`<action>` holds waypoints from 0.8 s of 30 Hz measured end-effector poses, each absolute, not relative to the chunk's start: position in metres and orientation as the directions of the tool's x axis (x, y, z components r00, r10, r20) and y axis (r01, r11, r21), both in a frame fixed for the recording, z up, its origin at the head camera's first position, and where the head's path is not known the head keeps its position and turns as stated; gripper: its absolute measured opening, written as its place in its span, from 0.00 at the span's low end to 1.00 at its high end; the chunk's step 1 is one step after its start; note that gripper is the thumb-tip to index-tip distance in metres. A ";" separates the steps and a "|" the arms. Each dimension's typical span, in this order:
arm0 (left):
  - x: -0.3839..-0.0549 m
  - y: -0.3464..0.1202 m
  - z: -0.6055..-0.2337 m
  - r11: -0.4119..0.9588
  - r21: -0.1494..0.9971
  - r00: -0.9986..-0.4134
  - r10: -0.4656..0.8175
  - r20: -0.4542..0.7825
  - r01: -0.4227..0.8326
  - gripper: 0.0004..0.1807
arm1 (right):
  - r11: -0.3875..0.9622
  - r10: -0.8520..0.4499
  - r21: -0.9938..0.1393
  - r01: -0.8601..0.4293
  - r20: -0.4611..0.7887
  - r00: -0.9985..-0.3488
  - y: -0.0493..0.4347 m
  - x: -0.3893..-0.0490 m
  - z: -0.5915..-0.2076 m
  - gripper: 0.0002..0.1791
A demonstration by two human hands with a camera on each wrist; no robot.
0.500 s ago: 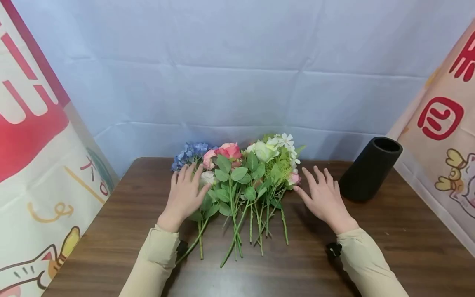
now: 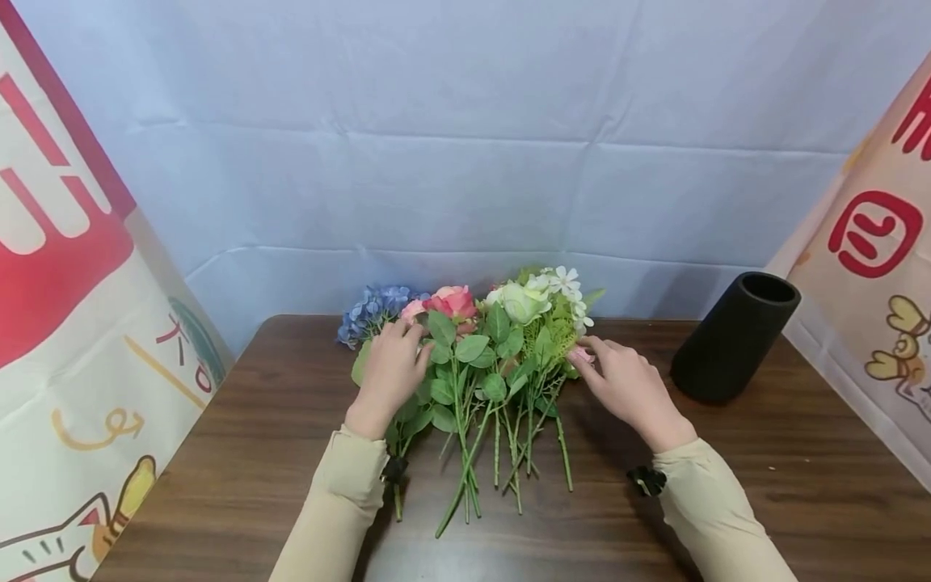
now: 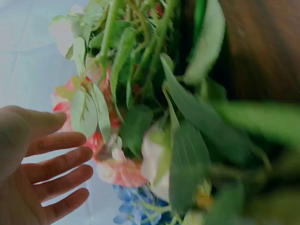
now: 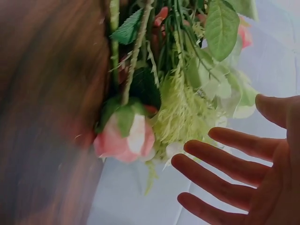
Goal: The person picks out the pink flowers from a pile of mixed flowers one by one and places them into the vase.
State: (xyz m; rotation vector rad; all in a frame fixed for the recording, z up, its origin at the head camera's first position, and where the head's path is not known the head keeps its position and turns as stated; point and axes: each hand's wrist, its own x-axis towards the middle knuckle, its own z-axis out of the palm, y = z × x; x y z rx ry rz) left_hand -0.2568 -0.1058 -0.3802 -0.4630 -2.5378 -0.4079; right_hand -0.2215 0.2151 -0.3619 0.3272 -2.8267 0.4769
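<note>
A bunch of artificial-looking flowers lies on the brown table, blooms toward the back and green stems point(image 2: 473, 461) toward the front. Among them are a blue hydrangea point(image 2: 371, 310), a red-pink rose point(image 2: 452, 302), a pale green rose point(image 2: 525, 302) and white blossoms point(image 2: 563, 281). My left hand point(image 2: 390, 373) hovers over the left side of the bunch, hiding part of it. In the left wrist view its fingers point(image 3: 63, 164) are spread and relaxed, holding nothing. At the right side, my right hand point(image 2: 631, 386) reaches beside a pink rosebud point(image 4: 124, 138), its fingers loosely extended and empty.
A black tapered vase point(image 2: 735, 339) stands on the table point(image 2: 240, 453) at the right, beyond my right hand. Behind the table hangs a pale blue cloth point(image 2: 465, 178). Printed cloths flank it at the left point(image 2: 73, 307) and right point(image 2: 865, 283).
Both hands have moved inward toward the flowers, the left to the right and the right to the left. Their fingers are less spread in the head view. The vase and bunch stay in place.
</note>
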 end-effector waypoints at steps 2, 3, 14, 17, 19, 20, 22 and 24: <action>-0.260 -0.100 -0.379 0.891 0.204 -0.796 0.235 0.558 0.406 0.09 | 0.917 -0.179 -0.296 -0.266 0.292 -0.940 0.211 -0.224 -0.361 0.27; -0.261 -0.097 -0.378 0.891 0.211 -0.798 0.227 0.559 0.402 0.08 | 0.915 -0.181 -0.300 -0.271 0.295 -0.938 0.209 -0.225 -0.360 0.26; -0.270 -0.070 -0.370 0.893 0.388 -0.919 0.065 0.389 0.227 0.21 | 0.898 -0.146 -0.351 -0.264 0.329 -0.933 0.191 -0.233 -0.350 0.26; -0.271 -0.066 -0.371 0.894 0.415 -0.944 0.023 0.328 0.166 0.29 | 0.894 -0.142 -0.362 -0.263 0.329 -0.934 0.188 -0.234 -0.347 0.30; -0.272 -0.064 -0.373 0.895 0.428 -0.957 -0.007 0.291 0.123 0.31 | 0.891 -0.142 -0.369 -0.265 0.328 -0.934 0.187 -0.234 -0.345 0.33; -0.273 -0.064 -0.374 0.896 0.432 -0.960 -0.022 0.278 0.104 0.32 | 0.889 -0.141 -0.375 -0.265 0.327 -0.934 0.186 -0.234 -0.344 0.34; -0.274 -0.063 -0.375 0.892 0.446 -0.967 -0.041 0.249 0.077 0.32 | 0.885 -0.137 -0.383 -0.264 0.327 -0.935 0.186 -0.233 -0.343 0.34; -0.275 -0.063 -0.376 0.882 0.467 -0.972 -0.053 0.229 0.062 0.31 | 0.884 -0.133 -0.389 -0.260 0.325 -0.936 0.185 -0.233 -0.342 0.35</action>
